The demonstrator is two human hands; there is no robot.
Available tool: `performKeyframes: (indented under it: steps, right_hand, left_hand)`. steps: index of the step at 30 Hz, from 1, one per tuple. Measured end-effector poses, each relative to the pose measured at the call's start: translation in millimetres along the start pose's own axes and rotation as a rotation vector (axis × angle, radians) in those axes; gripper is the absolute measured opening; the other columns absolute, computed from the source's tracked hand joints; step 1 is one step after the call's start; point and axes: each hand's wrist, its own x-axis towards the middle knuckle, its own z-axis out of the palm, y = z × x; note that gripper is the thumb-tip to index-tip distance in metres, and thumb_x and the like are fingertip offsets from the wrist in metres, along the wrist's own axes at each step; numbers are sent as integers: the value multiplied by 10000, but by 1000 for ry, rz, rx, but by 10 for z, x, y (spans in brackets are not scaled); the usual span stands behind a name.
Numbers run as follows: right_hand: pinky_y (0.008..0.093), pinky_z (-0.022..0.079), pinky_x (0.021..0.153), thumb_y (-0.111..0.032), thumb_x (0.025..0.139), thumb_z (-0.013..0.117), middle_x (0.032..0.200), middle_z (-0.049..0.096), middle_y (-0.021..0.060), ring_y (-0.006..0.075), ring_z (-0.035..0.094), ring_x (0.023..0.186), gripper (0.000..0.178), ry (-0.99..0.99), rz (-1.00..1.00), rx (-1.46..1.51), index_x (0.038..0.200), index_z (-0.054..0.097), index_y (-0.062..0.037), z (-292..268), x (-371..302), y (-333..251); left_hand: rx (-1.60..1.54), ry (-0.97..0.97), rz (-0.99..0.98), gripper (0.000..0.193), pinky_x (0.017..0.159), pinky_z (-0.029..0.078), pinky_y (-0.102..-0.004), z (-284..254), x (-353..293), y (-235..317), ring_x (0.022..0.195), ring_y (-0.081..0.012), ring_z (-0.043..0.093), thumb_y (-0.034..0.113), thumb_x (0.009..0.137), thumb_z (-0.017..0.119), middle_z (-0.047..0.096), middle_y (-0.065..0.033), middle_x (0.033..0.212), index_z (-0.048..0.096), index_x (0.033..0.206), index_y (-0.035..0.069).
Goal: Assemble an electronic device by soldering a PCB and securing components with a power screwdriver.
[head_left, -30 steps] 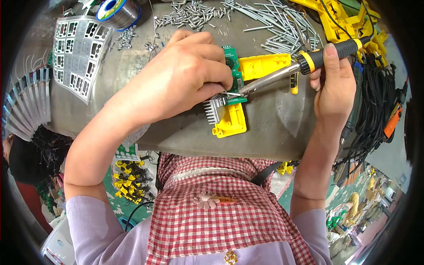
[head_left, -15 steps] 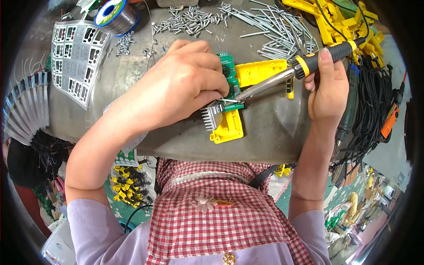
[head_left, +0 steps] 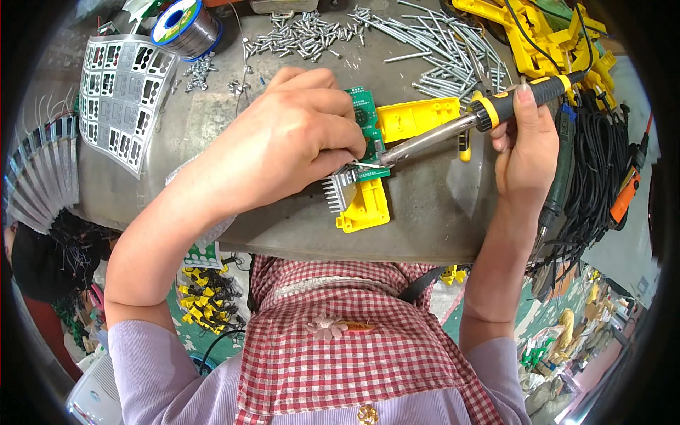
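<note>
My right hand (head_left: 528, 145) is closed round the black and yellow handle of a soldering iron (head_left: 492, 111). The iron's metal shaft slants down to the left, its tip against the lower part of a green circuit board (head_left: 366, 117). Above the board's left edge my left hand (head_left: 301, 134) is pinched on a thin white wire (head_left: 367, 165), whose end meets the board by the tip. A finned metal heat sink (head_left: 341, 190) juts from the board's lower left. Under the board lies a yellow plastic housing (head_left: 370, 205), partly covered.
A second yellow housing piece (head_left: 418, 119) lies behind the iron. Small screws (head_left: 304, 35) and long bolts (head_left: 453, 49) are heaped at the back. A solder spool (head_left: 185, 30) and a label sheet (head_left: 124, 99) lie left. Black cables (head_left: 591, 163) hang at the right.
The iron's handle and my right hand have shifted very slightly, the tip staying at the board. My left hand holds almost the same place.
</note>
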Motion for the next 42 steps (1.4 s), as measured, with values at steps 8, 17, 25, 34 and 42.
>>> performKeyframes:
  steps: [8, 17, 25, 34, 42]
  right_hand:
    - [181, 361, 479, -257, 955, 553, 692, 571, 19, 48, 465, 550, 235, 6, 31, 27, 875, 552, -36, -171, 112, 72]
    - [189, 364, 480, -234, 975, 520, 687, 576, 22, 54, 467, 543, 230, -17, 87, 87, 855, 575, -46, -163, 133, 167]
    - [196, 373, 504, -241, 977, 517, 702, 579, 28, 58, 467, 569, 236, -43, 112, 72, 859, 569, -43, -186, 121, 188]
    - [178, 330, 482, -301, 951, 561, 660, 568, 14, 42, 450, 525, 273, 14, 121, 34, 848, 546, -48, -164, 111, 168]
    - [176, 322, 489, -295, 952, 555, 657, 562, 6, 40, 447, 529, 263, -7, 112, 30, 858, 555, -49, -185, 109, 178]
  left_hand:
    - [10, -9, -5, 126, 797, 421, -347, -11, -2, 9, 829, -222, 541, 59, 679, 723, 586, -16, 794, 674, 795, 67]
    - [30, -30, -27, 135, 802, 416, -349, -16, 20, 24, 838, -217, 545, 56, 670, 731, 585, -14, 802, 675, 792, 77]
    - [38, -45, -60, 173, 807, 420, -355, -117, -8, 46, 844, -226, 558, 36, 687, 716, 605, -35, 856, 694, 856, 70]
    - [92, 19, -231, 267, 747, 472, -345, -301, -249, 142, 858, -237, 590, -17, 726, 668, 633, -75, 953, 702, 981, 56]
    - [5, 173, -428, 200, 744, 453, -333, -310, -176, 177, 762, -219, 589, -20, 784, 639, 643, -71, 853, 696, 967, 37]
